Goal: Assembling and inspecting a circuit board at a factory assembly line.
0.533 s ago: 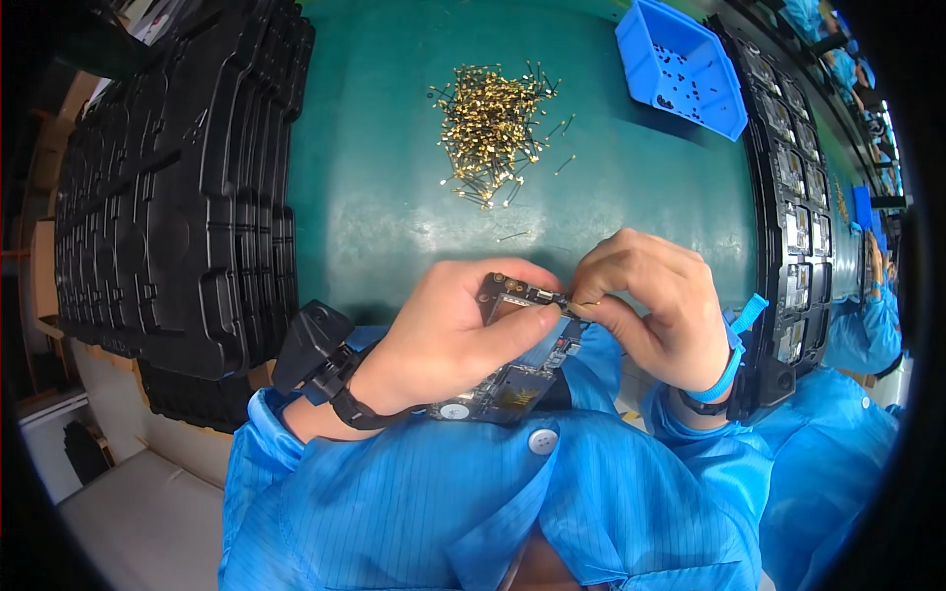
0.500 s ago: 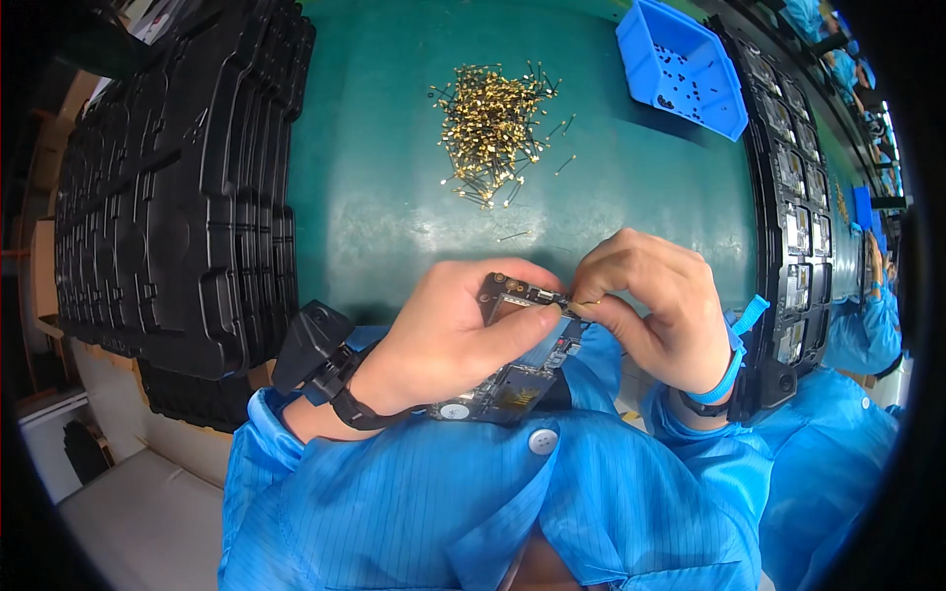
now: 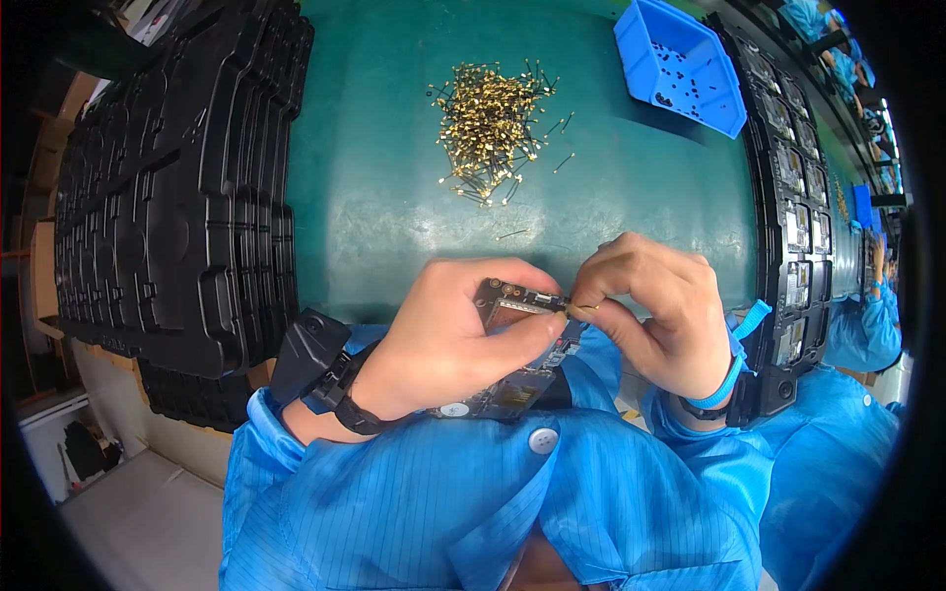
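A phone circuit board (image 3: 512,392) is held tilted in front of my chest. My left hand (image 3: 443,330) grips it, thumb across its face and fingers behind. At the board's upper right corner, my right hand (image 3: 658,305) pinches with thumb and forefinger. A thin dark cable with a gold tip (image 3: 592,306) pokes out beside those fingertips; its other end is hidden. Beyond both hands, a heap of short black cables with gold ends (image 3: 488,126) lies on the green mat (image 3: 370,197). One loose cable (image 3: 512,234) lies nearer to me.
Black moulded trays (image 3: 187,197) are stacked high at the left. A blue bin (image 3: 680,84) holding small black pieces stands at the far right. Beside it runs a black tray (image 3: 778,212) with several boards in its pockets. Another person's blue sleeve (image 3: 859,330) shows at the right.
The gold cable tip has come into sight beside my right fingertips. My left thumb and the board have shifted very slightly; the heap and the bin stay in place.
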`<action>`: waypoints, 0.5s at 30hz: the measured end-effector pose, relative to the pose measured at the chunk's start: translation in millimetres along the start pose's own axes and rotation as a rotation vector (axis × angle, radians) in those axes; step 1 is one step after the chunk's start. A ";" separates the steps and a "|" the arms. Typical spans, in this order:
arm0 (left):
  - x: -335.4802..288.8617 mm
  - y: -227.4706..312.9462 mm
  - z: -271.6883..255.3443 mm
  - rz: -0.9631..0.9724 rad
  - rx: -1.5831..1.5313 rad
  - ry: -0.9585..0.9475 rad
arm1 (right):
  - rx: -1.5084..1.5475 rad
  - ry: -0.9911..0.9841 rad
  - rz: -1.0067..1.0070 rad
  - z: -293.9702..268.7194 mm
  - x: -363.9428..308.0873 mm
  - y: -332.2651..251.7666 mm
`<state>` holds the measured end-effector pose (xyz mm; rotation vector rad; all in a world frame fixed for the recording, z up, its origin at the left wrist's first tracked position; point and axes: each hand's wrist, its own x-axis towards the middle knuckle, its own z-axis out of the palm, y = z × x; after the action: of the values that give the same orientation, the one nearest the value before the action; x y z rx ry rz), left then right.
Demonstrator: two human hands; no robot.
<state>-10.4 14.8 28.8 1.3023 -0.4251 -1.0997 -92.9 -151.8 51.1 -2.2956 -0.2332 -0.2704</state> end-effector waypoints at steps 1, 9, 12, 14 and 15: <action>-0.2 0.0 0.3 -0.004 0.006 0.005 | 0.000 0.001 0.001 -0.1 0.0 -0.2; -1.2 -2.5 1.1 0.102 0.122 0.027 | 0.037 0.004 -0.047 -1.0 -1.0 2.2; -0.9 -5.6 0.1 0.179 0.176 0.030 | 0.079 -0.012 0.057 -3.0 -0.4 -3.3; -1.0 -5.8 0.5 0.192 0.146 0.029 | 0.097 -0.031 0.085 -4.2 -0.7 -2.9; -1.2 -5.5 0.7 0.202 0.150 0.031 | 0.116 -0.053 0.111 -4.8 -1.0 -2.8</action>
<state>-13.7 16.1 24.3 1.3730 -0.6111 -0.8911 -95.1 -153.6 56.0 -2.1934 -0.1439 -0.1353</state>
